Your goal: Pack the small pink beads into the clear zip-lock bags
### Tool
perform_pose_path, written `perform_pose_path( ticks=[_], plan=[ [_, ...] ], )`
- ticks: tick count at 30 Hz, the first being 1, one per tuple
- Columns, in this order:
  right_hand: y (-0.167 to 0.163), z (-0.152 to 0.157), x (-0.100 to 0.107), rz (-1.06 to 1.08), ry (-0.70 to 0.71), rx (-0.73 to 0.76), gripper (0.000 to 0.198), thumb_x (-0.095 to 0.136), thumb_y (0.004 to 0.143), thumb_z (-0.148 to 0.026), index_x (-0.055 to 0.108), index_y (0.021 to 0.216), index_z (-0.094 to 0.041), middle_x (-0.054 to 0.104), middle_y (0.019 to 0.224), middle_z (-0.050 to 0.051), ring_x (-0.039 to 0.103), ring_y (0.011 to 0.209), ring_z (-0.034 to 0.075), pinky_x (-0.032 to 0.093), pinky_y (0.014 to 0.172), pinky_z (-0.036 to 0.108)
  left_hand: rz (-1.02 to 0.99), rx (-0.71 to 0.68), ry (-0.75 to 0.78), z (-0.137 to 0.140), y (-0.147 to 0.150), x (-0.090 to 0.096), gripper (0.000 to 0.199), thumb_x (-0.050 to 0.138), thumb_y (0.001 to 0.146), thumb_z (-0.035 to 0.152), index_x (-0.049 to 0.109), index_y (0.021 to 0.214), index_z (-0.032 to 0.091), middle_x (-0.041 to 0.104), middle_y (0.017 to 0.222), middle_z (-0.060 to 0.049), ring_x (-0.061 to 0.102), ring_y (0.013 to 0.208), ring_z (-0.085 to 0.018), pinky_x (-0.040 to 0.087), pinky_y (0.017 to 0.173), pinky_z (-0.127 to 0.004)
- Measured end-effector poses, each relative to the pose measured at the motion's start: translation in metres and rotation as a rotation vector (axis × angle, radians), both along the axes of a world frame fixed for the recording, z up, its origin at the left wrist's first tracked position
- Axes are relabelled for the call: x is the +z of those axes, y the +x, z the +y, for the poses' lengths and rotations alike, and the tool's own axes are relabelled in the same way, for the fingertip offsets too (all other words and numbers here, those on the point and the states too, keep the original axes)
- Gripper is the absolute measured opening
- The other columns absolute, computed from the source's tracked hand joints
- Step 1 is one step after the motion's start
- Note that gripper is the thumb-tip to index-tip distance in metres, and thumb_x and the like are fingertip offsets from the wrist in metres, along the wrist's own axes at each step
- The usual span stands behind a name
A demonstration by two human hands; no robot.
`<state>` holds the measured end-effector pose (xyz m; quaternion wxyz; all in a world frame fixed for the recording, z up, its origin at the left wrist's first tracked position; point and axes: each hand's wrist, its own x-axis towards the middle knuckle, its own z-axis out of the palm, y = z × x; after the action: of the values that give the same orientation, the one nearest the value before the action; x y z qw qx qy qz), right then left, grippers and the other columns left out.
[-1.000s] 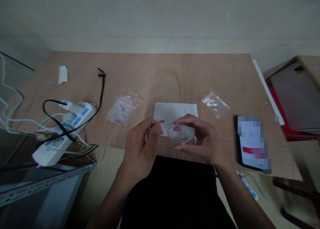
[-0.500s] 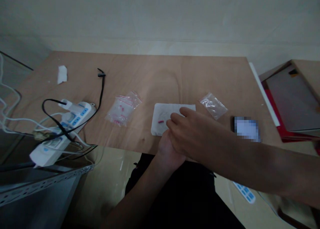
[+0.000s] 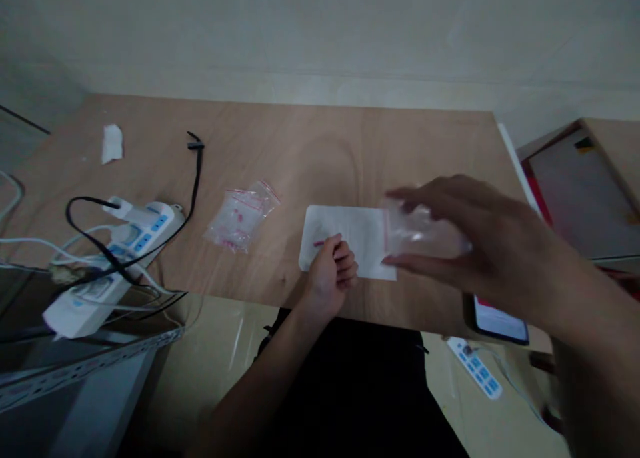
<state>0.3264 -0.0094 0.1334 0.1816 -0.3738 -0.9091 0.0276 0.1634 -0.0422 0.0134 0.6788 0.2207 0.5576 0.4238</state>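
My left hand (image 3: 333,271) rests over the near edge of a white sheet (image 3: 373,245), its fingers curled in; what they hold, if anything, is hidden. A small pinkish-red piece (image 3: 319,244) lies on the sheet just beyond the thumb. At the sheet's right end, my right hand (image 3: 480,238) is blurred by motion. Its thumb and fingers grip a clear plastic zip bag (image 3: 415,233) by the edge. To the left, on the wooden table (image 3: 250,138), lie clear zip bags (image 3: 240,218) with small pinkish-red pieces inside.
A white power strip (image 3: 135,241) with plugs and tangled cables sits at the table's left. A black cable (image 3: 199,171) and a white scrap (image 3: 112,143) lie farther back. A phone (image 3: 500,321) is at the right front edge, and an open box (image 3: 575,191) stands at far right.
My right hand has left my left hand, moved right and taken hold of the clear zip bag. My left hand stays curled by the sheet. The view has shifted slightly.
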Motion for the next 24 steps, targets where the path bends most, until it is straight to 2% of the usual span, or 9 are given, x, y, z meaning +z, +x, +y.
perform_pose_path(
  ticks=[2,3,4,7,10,13,19,21,24],
  plan=[
    [0.022,0.01,-0.022,0.164,0.025,-0.396,0.055,0.057,0.087,-0.06,0.059,0.124,-0.02,0.07,0.1,0.011,0.067,0.083,0.025,0.053,0.072,0.038,0.264,-0.034,0.109,0.013,-0.01,-0.001,0.045,0.034,0.1,0.033,0.035,0.056,0.022,0.034,0.05,0.004,0.04,0.046,-0.012,0.033,0.048,-0.027],
    [0.031,0.016,-0.039,0.212,0.046,-0.565,0.059,0.06,0.084,-0.062,0.059,0.125,-0.019,0.071,0.099,0.012,0.067,0.082,0.026,0.053,0.071,0.039,0.511,-0.089,0.223,0.021,-0.014,-0.003,0.042,0.035,0.1,0.032,0.041,0.06,0.021,0.043,0.055,0.002,0.046,0.052,-0.013,0.037,0.054,-0.027],
    [0.038,0.021,-0.057,0.219,0.024,-0.639,0.064,0.06,0.084,-0.061,0.056,0.129,-0.016,0.07,0.104,0.016,0.068,0.086,0.028,0.054,0.075,0.042,0.822,-0.184,0.361,0.028,-0.017,-0.004,0.038,0.035,0.1,0.031,0.047,0.066,0.02,0.052,0.063,-0.001,0.053,0.061,-0.015,0.041,0.061,-0.029],
    [0.042,0.034,-0.113,0.134,0.018,-0.74,0.072,0.046,0.091,-0.058,0.048,0.137,-0.003,0.06,0.128,0.025,0.056,0.122,0.037,0.046,0.099,0.052,1.293,-0.376,0.572,0.046,-0.02,-0.013,0.028,0.038,0.099,0.024,0.059,0.084,0.015,0.066,0.089,-0.012,0.062,0.089,-0.025,0.044,0.081,-0.038],
    [0.036,0.037,-0.15,0.017,-0.085,-0.727,0.068,0.031,0.098,-0.046,0.036,0.144,0.003,0.041,0.149,0.028,0.037,0.141,0.038,0.033,0.111,0.057,1.397,-0.465,0.626,0.055,-0.02,-0.022,0.027,0.04,0.098,0.021,0.063,0.091,0.01,0.069,0.098,-0.018,0.062,0.099,-0.029,0.043,0.088,-0.042],
    [0.03,0.032,-0.162,-0.072,-0.135,-0.705,0.07,0.026,0.099,-0.048,0.032,0.148,0.002,0.033,0.155,0.026,0.027,0.146,0.037,0.024,0.116,0.058,1.492,-0.523,0.669,0.056,-0.02,-0.025,0.029,0.039,0.098,0.022,0.065,0.094,0.009,0.069,0.102,-0.019,0.062,0.1,-0.029,0.044,0.089,-0.042],
    [0.03,0.028,-0.157,-0.072,-0.179,-0.714,0.069,0.017,0.1,-0.043,0.028,0.15,0.004,0.029,0.156,0.026,0.022,0.148,0.035,0.02,0.117,0.058,1.582,-0.535,0.707,0.052,-0.023,-0.02,0.031,0.039,0.099,0.027,0.065,0.093,0.011,0.068,0.1,-0.015,0.063,0.098,-0.027,0.045,0.088,-0.04],
    [0.03,0.027,-0.156,-0.023,-0.193,-0.726,0.07,0.016,0.1,-0.042,0.024,0.15,0.007,0.028,0.156,0.028,0.019,0.149,0.036,0.019,0.118,0.058,1.593,-0.466,0.732,0.051,-0.029,-0.018,0.03,0.04,0.099,0.03,0.064,0.091,0.013,0.068,0.098,-0.013,0.062,0.098,-0.027,0.045,0.088,-0.04],
    [0.03,0.025,-0.155,0.059,-0.185,-0.737,0.074,0.018,0.099,-0.044,0.016,0.151,0.009,0.022,0.158,0.03,0.012,0.15,0.037,0.016,0.118,0.06,1.608,-0.181,0.743,0.049,-0.051,-0.014,0.025,0.052,0.093,0.036,0.062,0.097,0.015,0.067,0.102,-0.012,0.06,0.102,-0.028,0.045,0.091,-0.041]
  ],
)
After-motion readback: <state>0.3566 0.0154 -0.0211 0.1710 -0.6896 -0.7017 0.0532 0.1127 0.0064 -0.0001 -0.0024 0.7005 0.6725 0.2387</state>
